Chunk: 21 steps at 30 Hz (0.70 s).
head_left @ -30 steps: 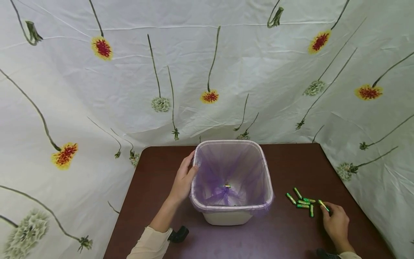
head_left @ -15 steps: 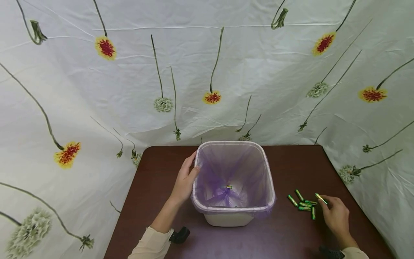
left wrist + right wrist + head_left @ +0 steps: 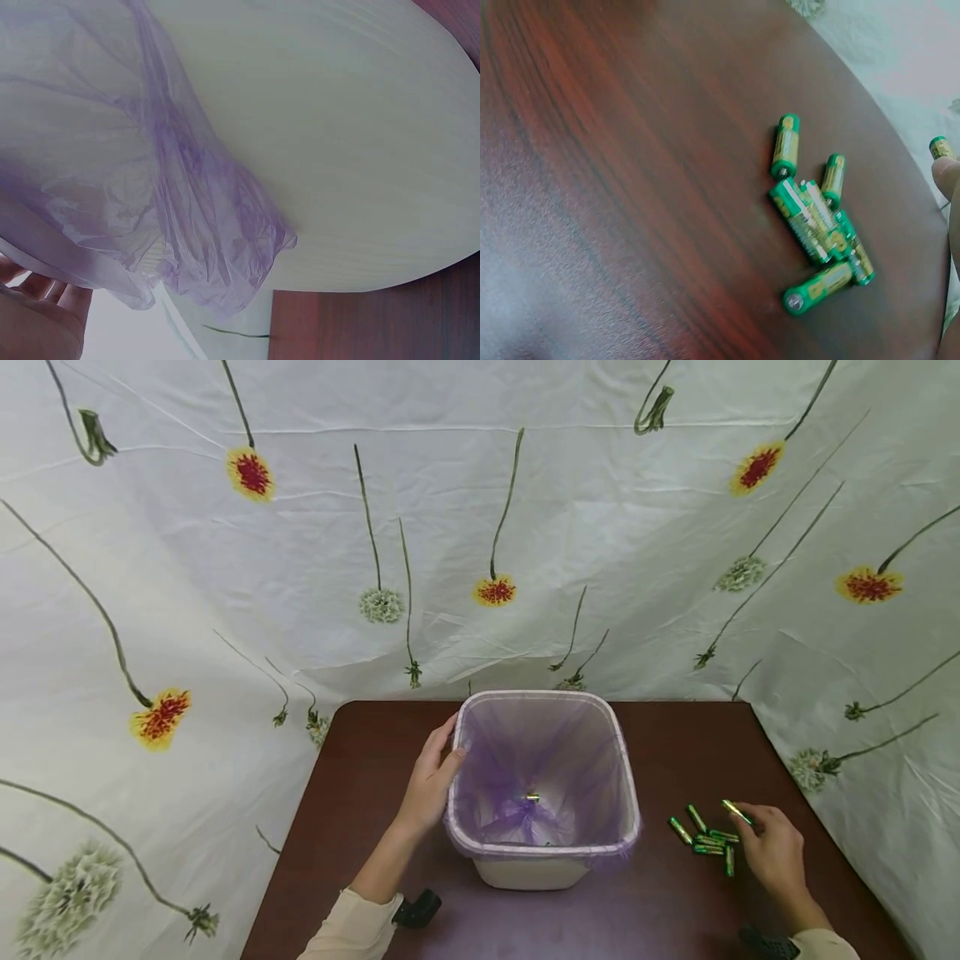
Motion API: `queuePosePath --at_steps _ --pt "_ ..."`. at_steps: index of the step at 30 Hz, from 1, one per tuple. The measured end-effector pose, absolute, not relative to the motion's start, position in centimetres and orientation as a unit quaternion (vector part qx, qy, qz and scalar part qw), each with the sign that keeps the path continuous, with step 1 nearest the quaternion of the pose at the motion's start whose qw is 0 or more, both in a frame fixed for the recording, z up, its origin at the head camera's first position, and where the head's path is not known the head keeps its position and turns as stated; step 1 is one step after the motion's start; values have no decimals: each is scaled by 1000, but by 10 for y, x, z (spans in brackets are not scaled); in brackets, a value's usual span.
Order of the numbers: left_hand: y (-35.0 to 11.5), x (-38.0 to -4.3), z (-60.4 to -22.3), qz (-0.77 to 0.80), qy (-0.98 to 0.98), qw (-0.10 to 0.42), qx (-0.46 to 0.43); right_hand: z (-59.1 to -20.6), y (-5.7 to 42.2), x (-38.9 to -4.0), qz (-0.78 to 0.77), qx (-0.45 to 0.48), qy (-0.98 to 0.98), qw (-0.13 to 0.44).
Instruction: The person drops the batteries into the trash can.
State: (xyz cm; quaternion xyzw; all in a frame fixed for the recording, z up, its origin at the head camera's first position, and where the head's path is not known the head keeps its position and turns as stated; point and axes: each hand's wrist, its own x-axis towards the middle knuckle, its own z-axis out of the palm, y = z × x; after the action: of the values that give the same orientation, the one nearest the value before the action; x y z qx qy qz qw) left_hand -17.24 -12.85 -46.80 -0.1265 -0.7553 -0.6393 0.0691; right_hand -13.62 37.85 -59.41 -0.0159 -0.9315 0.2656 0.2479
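Observation:
A white trash bin (image 3: 532, 875) with a thin purple bag (image 3: 495, 820) folded over its rim stands upright mid-table. At its left side my left hand (image 3: 429, 785) holds the rim, thumb over the edge and fingers along the outer wall. My right hand (image 3: 776, 852) pinches a green and gold battery (image 3: 737, 812) above the table, right of the bin; the right wrist view shows only its end (image 3: 940, 146) and part of the hand. Just left of that hand lies a loose group of several like batteries (image 3: 681, 831). One battery (image 3: 532, 797) rests in the bottom of the lined bin.
The dark reddish-brown table (image 3: 375, 735) has a rounded back left corner. A white cloth (image 3: 300, 552) printed with flowers hangs behind and to both sides. In the left wrist view the gathered bag (image 3: 210, 202) hangs down the bin's outside.
My right hand has lifted the battery slightly and moved it up and left, past the other batteries' right side. My left hand stays on the bin's rim. The whole view has shifted a little.

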Motion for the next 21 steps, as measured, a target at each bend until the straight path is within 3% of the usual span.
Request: queuePosePath --at_steps 21 --pt "-128 -174 -470 -638 -756 76 -126 -534 355 -166 288 76 -923 244"
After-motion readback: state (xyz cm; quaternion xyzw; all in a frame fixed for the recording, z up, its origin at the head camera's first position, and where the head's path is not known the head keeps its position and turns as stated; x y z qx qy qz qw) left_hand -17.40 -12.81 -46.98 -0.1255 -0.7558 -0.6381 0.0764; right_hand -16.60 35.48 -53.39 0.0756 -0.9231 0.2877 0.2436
